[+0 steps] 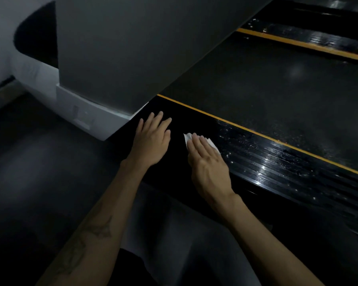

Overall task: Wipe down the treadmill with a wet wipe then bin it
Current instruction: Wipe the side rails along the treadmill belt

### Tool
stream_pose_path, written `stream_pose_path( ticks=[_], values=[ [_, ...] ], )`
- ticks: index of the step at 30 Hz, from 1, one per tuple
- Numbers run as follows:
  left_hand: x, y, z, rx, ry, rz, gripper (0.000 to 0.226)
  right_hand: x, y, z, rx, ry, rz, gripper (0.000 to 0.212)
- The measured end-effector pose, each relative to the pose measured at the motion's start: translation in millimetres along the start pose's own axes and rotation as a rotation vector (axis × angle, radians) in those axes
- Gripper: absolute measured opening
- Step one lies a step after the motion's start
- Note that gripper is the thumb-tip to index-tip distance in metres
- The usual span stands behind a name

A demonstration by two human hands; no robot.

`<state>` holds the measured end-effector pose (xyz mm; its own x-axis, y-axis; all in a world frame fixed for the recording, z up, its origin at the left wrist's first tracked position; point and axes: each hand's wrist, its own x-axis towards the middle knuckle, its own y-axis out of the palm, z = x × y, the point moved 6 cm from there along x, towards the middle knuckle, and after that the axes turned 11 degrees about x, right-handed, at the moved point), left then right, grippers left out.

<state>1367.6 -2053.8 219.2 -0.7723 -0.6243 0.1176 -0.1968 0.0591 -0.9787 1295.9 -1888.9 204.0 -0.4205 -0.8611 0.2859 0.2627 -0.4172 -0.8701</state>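
Note:
The treadmill's near side rail is black and ribbed, edged by an orange stripe, and shines wet to the right of my hands. The dark running belt lies beyond it. My right hand presses flat, fingers straight, on a white wet wipe that peeks out past the fingertips and the hand's right edge. My left hand rests flat with spread fingers on the rail just left of it, close to the upright's base.
A grey treadmill upright rises from a white base cover right behind my left hand. The far rail with its orange stripe runs at the top right. Dark floor spreads to the left.

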Motion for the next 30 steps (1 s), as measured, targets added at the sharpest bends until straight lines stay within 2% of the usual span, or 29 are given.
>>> stream_pose_path(
  ticks=[3,9,15,21,25,30],
  values=[
    [0.4,0.9,-3.4,0.029,-0.018,0.022,0.05,19.0,6.4,10.1,0.016,0.042,-0.02,0.061],
    [2.1,1.4,-3.6,0.005,-0.019,-0.002,0.052,-23.4,-6.4,10.7,0.012,-0.123,0.004,0.055],
    [1.3,3.2,-18.0,0.006,0.028,0.014,0.052,0.5,-4.6,-3.5,0.006,0.032,-0.053,0.054],
    [3.1,6.8,-23.4,-0.014,0.05,0.014,0.052,-13.7,-0.7,5.3,-0.005,-0.05,-0.008,0.056],
    [6.3,6.9,-22.0,0.001,0.061,0.01,0.052,-15.1,-11.8,-11.6,-0.053,0.013,-0.042,0.053],
    [4.7,8.6,-23.0,0.003,0.047,0.026,0.053,4.1,-3.9,1.4,-0.043,0.055,-0.004,0.059]
  ],
)
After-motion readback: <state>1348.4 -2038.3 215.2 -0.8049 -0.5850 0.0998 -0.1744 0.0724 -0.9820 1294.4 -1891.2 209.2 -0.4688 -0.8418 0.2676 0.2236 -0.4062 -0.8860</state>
